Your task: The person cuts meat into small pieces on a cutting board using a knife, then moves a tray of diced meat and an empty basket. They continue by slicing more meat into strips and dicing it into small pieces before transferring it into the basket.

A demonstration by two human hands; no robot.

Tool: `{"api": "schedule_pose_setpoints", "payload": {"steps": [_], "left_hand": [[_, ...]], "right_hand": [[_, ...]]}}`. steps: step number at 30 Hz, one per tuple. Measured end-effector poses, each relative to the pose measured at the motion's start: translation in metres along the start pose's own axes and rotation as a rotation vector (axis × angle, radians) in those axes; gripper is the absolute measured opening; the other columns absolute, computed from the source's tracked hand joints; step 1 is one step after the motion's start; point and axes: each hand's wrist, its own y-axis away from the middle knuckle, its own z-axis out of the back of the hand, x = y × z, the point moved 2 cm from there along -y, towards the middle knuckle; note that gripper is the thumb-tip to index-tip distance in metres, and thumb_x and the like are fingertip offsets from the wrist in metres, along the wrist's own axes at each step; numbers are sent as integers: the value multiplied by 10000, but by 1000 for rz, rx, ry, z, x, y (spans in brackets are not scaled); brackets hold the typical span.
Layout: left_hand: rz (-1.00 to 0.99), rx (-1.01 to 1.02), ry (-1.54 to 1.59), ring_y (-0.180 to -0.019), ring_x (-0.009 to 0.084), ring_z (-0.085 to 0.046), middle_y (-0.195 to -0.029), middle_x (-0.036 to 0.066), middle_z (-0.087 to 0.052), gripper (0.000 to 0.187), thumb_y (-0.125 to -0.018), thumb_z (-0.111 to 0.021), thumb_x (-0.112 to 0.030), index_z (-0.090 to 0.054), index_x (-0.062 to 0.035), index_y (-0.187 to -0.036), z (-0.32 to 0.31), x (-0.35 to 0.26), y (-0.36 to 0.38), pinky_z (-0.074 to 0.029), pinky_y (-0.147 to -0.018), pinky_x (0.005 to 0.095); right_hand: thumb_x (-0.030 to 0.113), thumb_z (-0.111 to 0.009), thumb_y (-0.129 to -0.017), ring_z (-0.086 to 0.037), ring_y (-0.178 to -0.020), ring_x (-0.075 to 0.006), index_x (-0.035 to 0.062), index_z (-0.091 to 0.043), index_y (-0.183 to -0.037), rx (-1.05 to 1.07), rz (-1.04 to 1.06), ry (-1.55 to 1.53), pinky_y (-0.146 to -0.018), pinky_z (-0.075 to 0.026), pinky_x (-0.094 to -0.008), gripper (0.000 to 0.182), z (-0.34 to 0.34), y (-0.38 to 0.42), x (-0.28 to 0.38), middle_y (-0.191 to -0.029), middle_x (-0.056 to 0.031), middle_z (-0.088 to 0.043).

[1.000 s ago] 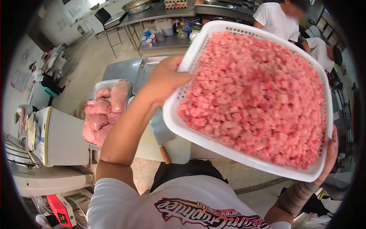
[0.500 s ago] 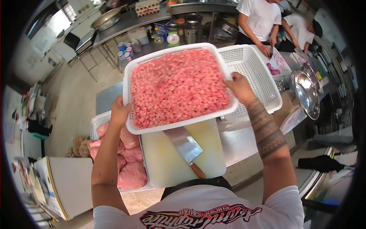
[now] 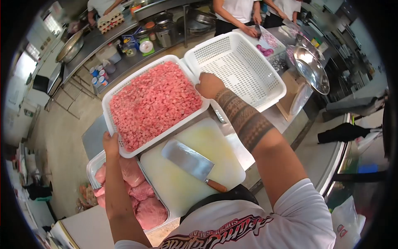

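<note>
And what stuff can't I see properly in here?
All in the head view:
Left hand: most fingers are hidden beneath the meat basket.
Inside bottom of that basket: covered by the diced meat.
Big meat pieces: partly hidden by the left forearm and the meat basket.
Co-worker behind the other basket: head cut off by the top edge.
Small cans: labels too small to read.

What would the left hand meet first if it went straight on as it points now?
Most likely the white basket of diced meat: the left hand holds its rim, though depth is hard to judge.
</note>
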Motion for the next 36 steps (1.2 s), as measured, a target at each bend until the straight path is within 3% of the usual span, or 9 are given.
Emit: {"api": "schedule_pose_setpoints", "payload": {"steps": [4,6,9,10,13,18,24,27,36], "left_hand": [[76,13,48,-822,164,-656,-980,103,-699,238,-964,-663,-97,-632,42,-1153,-18,4,13,-540,-715,332],[127,-31,20,-835,166,-655,-1004,106,-696,253,-993,-662,-124,-626,43,-1179,-34,-22,36,-539,-730,327],[91,-126,47,-872,174,-656,-1024,111,-692,258,-1024,-649,-163,-626,44,-1176,-46,-27,57,-537,-756,320],[87,-134,69,-883,183,-657,-1028,113,-691,264,-1032,-640,-169,-626,50,-1179,-97,-41,85,-536,-768,324],[54,-153,67,-871,195,-627,-996,109,-668,277,-1048,-626,-201,-623,58,-1147,-95,-17,76,-520,-761,345],[-249,-193,-383,-796,179,-556,-898,100,-624,285,-1044,-636,-239,-607,45,-1032,-80,13,47,-470,-678,370],[-156,-189,-203,-831,246,-627,-936,171,-679,302,-1033,-637,-234,-646,67,-1051,-88,-12,65,-510,-771,406],[-117,-168,-355,-889,246,-652,-977,180,-700,326,-1017,-657,-220,-666,83,-1137,-87,-26,70,-521,-835,404],[-135,-192,-378,-857,292,-673,-971,203,-722,331,-1019,-645,-238,-672,86,-1078,-39,7,37,-525,-795,435]], "right_hand": [[215,-691,-949,-732,-900,-434,-31,-718,-1045,-510,-14,-372,-832,-571,-481,266,81,87,-45,-930,-266,-747],[193,-723,-934,-720,-763,-270,-47,-708,-938,-733,-233,-446,-730,-565,-388,241,93,147,-114,-851,-196,-743],[253,-757,-939,-653,-686,-208,-55,-609,-1209,-664,-631,-834,-604,-543,-367,436,66,200,-201,-850,-135,-693],[265,-763,-939,-640,-672,-201,-55,-574,-1273,-633,-757,-926,-580,-537,-363,501,93,210,-260,-852,-126,-680],[282,-763,-940,-612,-622,-182,-39,-470,-1362,-472,-722,-1145,-502,-506,-344,606,90,198,-235,-880,-133,-666],[182,-645,-987,-642,-552,-219,-68,-551,-1218,-391,-659,-1150,-458,-531,-353,353,68,172,-217,-822,-156,-672],[154,-612,-1008,-641,-564,-207,-64,-580,-1149,-353,-612,-1242,-474,-547,-345,263,66,181,-212,-804,-143,-662],[159,-606,-1026,-636,-569,-202,-60,-591,-1122,-309,-577,-1297,-481,-549,-340,240,63,192,-212,-798,-130,-658],[277,-625,-1054,-646,-671,-203,-9,-600,-1165,-199,-612,-1487,-575,-557,-351,308,39,206,-194,-848,-119,-665]]}}
